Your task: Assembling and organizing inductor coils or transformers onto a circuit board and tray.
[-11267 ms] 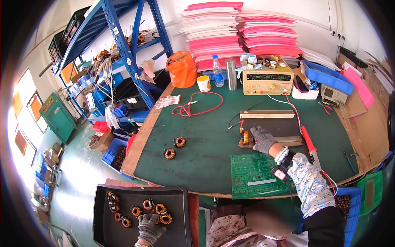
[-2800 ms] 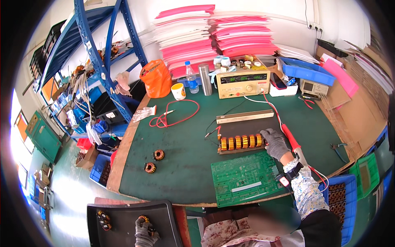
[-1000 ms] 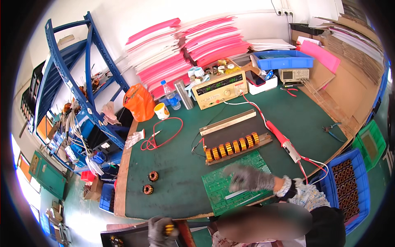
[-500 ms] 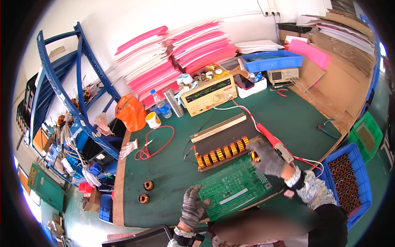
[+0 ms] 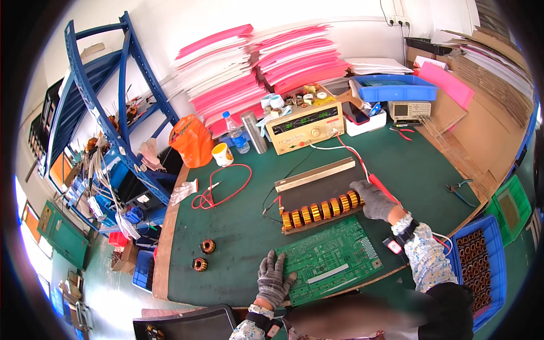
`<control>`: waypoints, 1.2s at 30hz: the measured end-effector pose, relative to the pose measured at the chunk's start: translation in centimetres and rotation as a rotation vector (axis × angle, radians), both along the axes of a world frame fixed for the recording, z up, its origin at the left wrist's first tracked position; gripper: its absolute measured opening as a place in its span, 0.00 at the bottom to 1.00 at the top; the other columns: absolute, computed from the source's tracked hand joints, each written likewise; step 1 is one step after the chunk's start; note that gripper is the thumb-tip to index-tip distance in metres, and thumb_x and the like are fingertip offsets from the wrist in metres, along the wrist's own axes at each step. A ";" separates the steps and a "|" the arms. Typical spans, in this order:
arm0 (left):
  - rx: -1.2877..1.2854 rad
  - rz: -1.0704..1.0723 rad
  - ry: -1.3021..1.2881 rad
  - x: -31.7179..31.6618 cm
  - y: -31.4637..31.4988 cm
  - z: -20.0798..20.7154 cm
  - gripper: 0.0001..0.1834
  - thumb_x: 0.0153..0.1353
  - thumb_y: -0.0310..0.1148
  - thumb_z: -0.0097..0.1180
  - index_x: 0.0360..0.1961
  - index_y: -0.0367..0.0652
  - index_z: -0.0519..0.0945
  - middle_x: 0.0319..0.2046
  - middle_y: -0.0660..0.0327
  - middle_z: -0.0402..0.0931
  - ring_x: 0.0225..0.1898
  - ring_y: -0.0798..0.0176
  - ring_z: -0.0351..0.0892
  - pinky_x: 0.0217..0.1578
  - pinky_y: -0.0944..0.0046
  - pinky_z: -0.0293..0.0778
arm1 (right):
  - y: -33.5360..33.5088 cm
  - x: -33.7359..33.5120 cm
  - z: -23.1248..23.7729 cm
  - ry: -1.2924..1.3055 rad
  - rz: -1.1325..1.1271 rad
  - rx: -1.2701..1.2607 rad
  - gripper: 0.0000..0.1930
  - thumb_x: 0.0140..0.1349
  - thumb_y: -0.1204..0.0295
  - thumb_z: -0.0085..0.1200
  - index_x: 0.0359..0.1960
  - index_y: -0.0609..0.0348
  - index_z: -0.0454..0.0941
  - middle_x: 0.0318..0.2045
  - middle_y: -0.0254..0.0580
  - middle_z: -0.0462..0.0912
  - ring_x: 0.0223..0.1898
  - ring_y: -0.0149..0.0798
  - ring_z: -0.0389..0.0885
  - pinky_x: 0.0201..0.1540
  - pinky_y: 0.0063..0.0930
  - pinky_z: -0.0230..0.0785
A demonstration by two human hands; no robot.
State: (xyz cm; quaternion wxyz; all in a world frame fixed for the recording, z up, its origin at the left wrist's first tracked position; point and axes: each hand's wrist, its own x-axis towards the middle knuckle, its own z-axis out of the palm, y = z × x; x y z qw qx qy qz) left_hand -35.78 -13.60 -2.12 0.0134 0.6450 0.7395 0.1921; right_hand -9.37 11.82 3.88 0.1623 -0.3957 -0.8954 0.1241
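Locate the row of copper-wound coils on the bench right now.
In the head view, the row of coils sits on the dark fixture at mid-bench, just beyond the green circuit board. The gloved right hand touches its right end.

A white wall (image 5: pixel 170 28) backs the green-topped table (image 5: pixel 238 226); blue shelving (image 5: pixel 96 102) stands left.

A green circuit board (image 5: pixel 333 260) lies flat at the bench's near edge, tilted slightly, its left end under a gloved hand. Just behind it a row of copper-wound coils (image 5: pixel 321 209) stands on a dark tray, its right end touched.
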 end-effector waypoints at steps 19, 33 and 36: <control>-0.022 -0.027 0.074 -0.3 -0.3 -0.8 0.32 0.56 0.50 0.50 0.60 0.48 0.64 0.63 0.54 0.57 0.61 0.45 0.55 0.59 0.47 0.54 | -11.8 10.0 -4.7 0.295 -0.361 0.245 0.21 0.56 0.65 0.52 0.49 0.63 0.67 0.37 0.53 0.76 0.36 0.46 0.79 0.38 0.40 0.71; -0.013 0.114 0.155 1.3 -1.1 -1.4 0.29 0.59 0.48 0.46 0.61 0.52 0.63 0.63 0.53 0.56 0.62 0.46 0.55 0.60 0.47 0.52 | -15.1 11.8 -5.8 0.531 -0.128 -0.155 0.18 0.60 0.71 0.46 0.51 0.60 0.69 0.40 0.52 0.75 0.36 0.47 0.77 0.40 0.39 0.70; 0.002 0.116 0.199 1.4 -1.5 -1.8 0.30 0.60 0.49 0.45 0.61 0.50 0.63 0.63 0.53 0.55 0.62 0.46 0.54 0.60 0.49 0.52 | -15.1 11.7 -5.7 0.381 -0.080 0.090 0.18 0.59 0.71 0.46 0.52 0.56 0.69 0.40 0.53 0.75 0.37 0.51 0.76 0.41 0.40 0.69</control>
